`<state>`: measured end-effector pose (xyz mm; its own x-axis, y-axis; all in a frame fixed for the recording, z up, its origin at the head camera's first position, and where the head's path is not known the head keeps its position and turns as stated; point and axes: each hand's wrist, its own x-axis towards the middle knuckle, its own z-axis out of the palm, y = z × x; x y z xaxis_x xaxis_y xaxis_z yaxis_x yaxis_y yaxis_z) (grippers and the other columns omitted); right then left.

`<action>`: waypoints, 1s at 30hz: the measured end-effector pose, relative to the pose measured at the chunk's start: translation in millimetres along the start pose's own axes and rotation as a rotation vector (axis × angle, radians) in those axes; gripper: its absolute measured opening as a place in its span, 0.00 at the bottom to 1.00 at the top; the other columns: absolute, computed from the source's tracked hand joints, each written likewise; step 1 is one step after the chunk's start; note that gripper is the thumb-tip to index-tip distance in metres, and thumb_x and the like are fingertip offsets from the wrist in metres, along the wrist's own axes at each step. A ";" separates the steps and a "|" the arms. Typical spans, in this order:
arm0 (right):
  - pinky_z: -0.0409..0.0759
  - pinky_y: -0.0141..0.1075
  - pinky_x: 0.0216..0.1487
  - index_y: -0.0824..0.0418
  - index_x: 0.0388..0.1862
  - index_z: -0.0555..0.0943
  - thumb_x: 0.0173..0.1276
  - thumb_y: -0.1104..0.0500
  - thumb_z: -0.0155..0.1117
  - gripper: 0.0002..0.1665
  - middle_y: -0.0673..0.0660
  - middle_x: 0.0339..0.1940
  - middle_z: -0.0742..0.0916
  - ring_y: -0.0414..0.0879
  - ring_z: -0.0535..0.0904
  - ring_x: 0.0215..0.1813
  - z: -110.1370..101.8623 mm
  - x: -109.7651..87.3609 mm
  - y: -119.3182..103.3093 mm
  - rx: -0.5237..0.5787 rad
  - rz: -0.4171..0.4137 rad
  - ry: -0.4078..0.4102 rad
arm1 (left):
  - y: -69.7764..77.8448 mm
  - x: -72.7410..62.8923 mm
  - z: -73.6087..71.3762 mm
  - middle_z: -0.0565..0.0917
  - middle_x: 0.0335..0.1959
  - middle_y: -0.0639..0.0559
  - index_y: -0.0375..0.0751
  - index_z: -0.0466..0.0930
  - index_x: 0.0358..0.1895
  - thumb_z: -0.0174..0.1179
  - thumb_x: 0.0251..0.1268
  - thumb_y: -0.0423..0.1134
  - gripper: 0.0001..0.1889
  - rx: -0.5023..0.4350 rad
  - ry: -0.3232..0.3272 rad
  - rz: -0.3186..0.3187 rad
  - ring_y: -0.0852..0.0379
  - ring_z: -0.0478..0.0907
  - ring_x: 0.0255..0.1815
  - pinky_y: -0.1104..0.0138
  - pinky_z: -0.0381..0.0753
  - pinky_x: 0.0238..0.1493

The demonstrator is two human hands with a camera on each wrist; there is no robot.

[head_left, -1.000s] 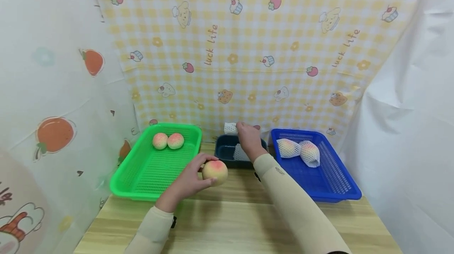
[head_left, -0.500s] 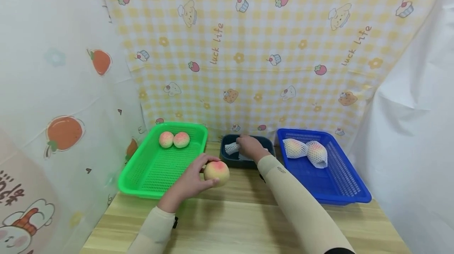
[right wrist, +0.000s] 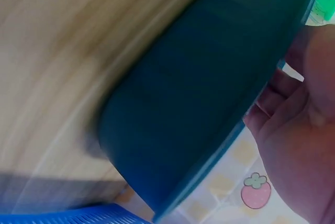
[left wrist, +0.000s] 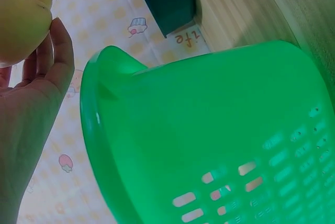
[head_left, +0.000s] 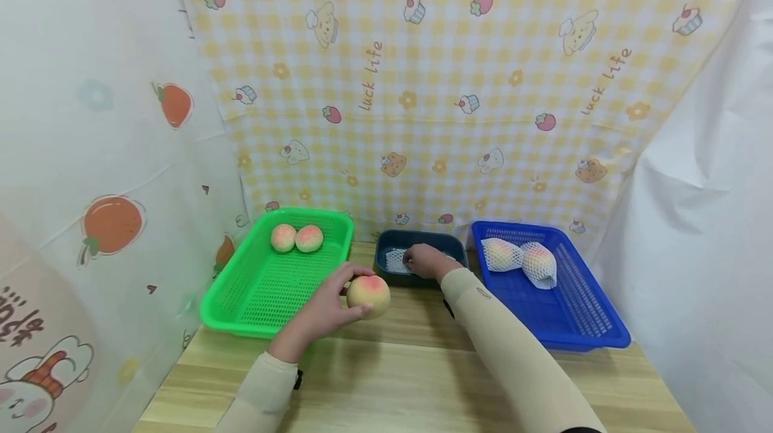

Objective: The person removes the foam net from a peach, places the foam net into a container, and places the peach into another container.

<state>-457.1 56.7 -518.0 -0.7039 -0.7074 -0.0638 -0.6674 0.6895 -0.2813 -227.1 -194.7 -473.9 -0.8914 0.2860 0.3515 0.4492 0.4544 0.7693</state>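
Note:
My left hand [head_left: 329, 305] grips a peach [head_left: 370, 295] above the wooden table, fingers and thumb around its side. In the left wrist view the peach [left wrist: 21, 20] shows a small dark hole. My right hand [head_left: 427, 260] reaches into a dark teal bin [head_left: 386, 278], fingers curled at a white foam net sleeve [head_left: 395, 260] that they seem to pinch. In the right wrist view the bin wall [right wrist: 193, 88] hides the fingertips of the right hand [right wrist: 298, 114].
A green basket [head_left: 223, 312] on the left holds two bare peaches [head_left: 309, 238]. The blue basket [head_left: 513, 299] on the right holds two peaches in foam nets [head_left: 539, 264]. A checked cloth [head_left: 392, 117] hangs behind the wooden table [head_left: 386, 379].
My right hand has lowered the foam net sleeve from above the teal bin down into it. The left hand still holds the peach. The head view has shifted slightly.

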 end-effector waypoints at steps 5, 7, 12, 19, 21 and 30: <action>0.84 0.49 0.66 0.61 0.62 0.90 0.79 0.59 0.72 0.16 0.60 0.59 0.90 0.55 0.86 0.63 22.8 19.6 29.0 -0.034 0.012 0.038 | -0.7 -2.5 -1.3 0.80 0.64 0.52 0.51 0.81 0.70 0.78 0.68 0.44 0.28 0.013 0.010 -0.007 0.52 0.79 0.61 0.53 0.85 0.59; 0.85 0.51 0.66 0.62 0.61 0.89 0.76 0.62 0.75 0.18 0.61 0.58 0.90 0.56 0.86 0.62 19.5 20.5 21.1 -0.033 0.058 0.031 | -1.0 -3.3 -2.0 0.80 0.64 0.52 0.51 0.81 0.70 0.78 0.68 0.45 0.28 0.016 0.014 -0.015 0.52 0.79 0.61 0.54 0.85 0.59; 0.83 0.50 0.68 0.59 0.61 0.90 0.74 0.61 0.78 0.19 0.59 0.58 0.89 0.54 0.85 0.62 33.2 37.4 38.3 0.004 0.108 0.014 | -1.8 -4.6 -3.9 0.79 0.63 0.53 0.52 0.81 0.70 0.78 0.68 0.45 0.29 0.015 0.014 -0.033 0.52 0.79 0.60 0.53 0.84 0.60; 0.83 0.52 0.67 0.60 0.62 0.89 0.74 0.59 0.79 0.20 0.59 0.58 0.90 0.55 0.85 0.63 29.0 33.2 37.7 0.014 0.119 0.025 | -1.1 -4.2 -4.4 0.79 0.63 0.52 0.51 0.81 0.71 0.78 0.69 0.45 0.29 -0.007 0.007 -0.025 0.51 0.79 0.61 0.52 0.83 0.60; 0.84 0.53 0.65 0.61 0.62 0.89 0.74 0.58 0.80 0.20 0.59 0.57 0.90 0.55 0.86 0.62 17.9 21.5 25.5 0.023 0.110 0.046 | -1.1 -4.0 -4.6 0.79 0.64 0.53 0.52 0.81 0.71 0.78 0.69 0.46 0.29 -0.005 0.005 -0.031 0.52 0.78 0.61 0.52 0.83 0.60; 0.83 0.53 0.68 0.63 0.62 0.89 0.78 0.61 0.74 0.16 0.61 0.61 0.90 0.57 0.84 0.66 -8.6 -16.9 -11.9 0.217 0.141 0.229 | 0.5 -2.3 -8.4 0.79 0.63 0.52 0.51 0.81 0.70 0.78 0.68 0.45 0.29 0.004 0.011 -0.033 0.52 0.78 0.59 0.50 0.82 0.60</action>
<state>-439.4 61.8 -505.4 -0.8382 -0.5373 0.0935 -0.5099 0.7112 -0.4839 -225.3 -202.2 -469.8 -0.9063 0.2620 0.3316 0.4197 0.4665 0.7786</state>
